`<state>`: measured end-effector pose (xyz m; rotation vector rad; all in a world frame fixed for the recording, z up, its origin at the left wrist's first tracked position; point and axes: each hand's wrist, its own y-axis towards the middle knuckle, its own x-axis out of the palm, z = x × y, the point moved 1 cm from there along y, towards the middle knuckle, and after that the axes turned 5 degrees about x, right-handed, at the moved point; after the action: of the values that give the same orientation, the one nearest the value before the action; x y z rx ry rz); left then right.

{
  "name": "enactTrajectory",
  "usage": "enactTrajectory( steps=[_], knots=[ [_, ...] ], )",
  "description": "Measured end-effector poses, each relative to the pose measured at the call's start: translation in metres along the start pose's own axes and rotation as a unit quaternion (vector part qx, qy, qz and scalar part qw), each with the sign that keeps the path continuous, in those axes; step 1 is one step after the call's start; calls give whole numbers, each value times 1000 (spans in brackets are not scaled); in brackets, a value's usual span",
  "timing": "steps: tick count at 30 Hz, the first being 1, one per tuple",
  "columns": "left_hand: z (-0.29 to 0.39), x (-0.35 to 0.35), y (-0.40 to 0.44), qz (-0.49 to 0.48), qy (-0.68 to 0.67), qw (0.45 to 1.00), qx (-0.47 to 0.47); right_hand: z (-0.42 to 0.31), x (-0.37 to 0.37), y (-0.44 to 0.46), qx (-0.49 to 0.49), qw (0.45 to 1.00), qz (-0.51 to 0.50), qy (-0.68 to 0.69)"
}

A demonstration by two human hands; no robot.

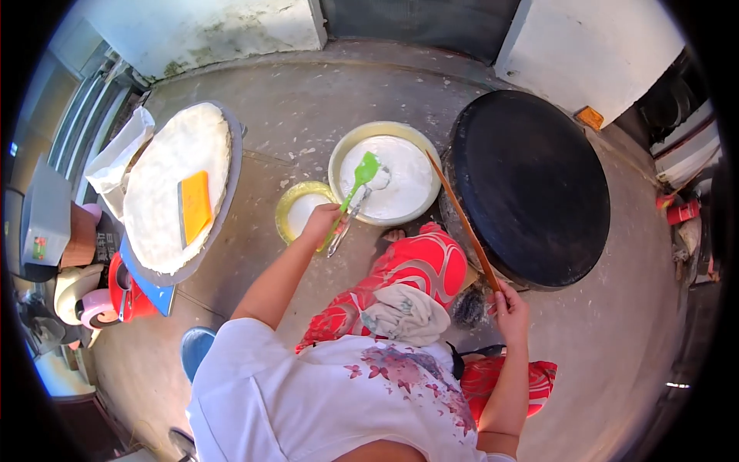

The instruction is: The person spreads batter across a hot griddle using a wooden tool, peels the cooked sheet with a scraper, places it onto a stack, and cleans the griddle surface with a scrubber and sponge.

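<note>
My left hand [322, 223] is closed around the handle of a green spatula [365, 169], whose head is over a pale basin [339, 154] of white batter [402, 185]. A metal ladle [356, 206] rests with its end in the batter and its handle beside my left hand. A yellow bowl [282, 212] with white contents stands close by. My right hand [509, 312] grips the lower end of a long, thin wooden stick [471, 231]. The stick slants up along the near side of a big round black griddle [531, 189], its tip by the basin's rim.
On the left, a stack of thin pale flatbreads [165, 169] lies on a round grey board [231, 165], with an orange scraper [197, 206] on top. A red basin [127, 289] and a blue stool [197, 350] are nearer. A cloth [404, 314] lies on my lap.
</note>
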<state>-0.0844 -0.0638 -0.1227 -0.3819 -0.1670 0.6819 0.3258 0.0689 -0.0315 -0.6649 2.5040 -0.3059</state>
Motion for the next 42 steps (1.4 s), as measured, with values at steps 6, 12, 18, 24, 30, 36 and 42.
enactTrajectory(
  steps=[6, 12, 18, 24, 30, 36, 42],
  knots=[
    [-22, -22, -2, 20, 204, 974, 97, -3, 15, 6, 35, 999, -1, -13],
    [-24, 32, 22, 19, 532, 824, 194, 6, 23, 16, 30, 999, -3, 16],
    [-9, 34, 16, -7, 561, 819, 123, 8, 26, 15, 37, 999, -12, 33],
    [-21, -17, 3, -34, 82, 995, -37, 24, 38, 29, 57, 994, -53, 71],
    [-45, -53, -32, 102, -124, 986, -32, 35, 82, 53, 100, 987, -70, 103],
    [-111, -101, -27, 193, 172, 954, -154, 31, 133, 94, 65, 946, -92, 304],
    [-156, -110, -3, 207, 378, 901, -50, 27, 168, 138, 10, 965, -128, 229]
  ],
)
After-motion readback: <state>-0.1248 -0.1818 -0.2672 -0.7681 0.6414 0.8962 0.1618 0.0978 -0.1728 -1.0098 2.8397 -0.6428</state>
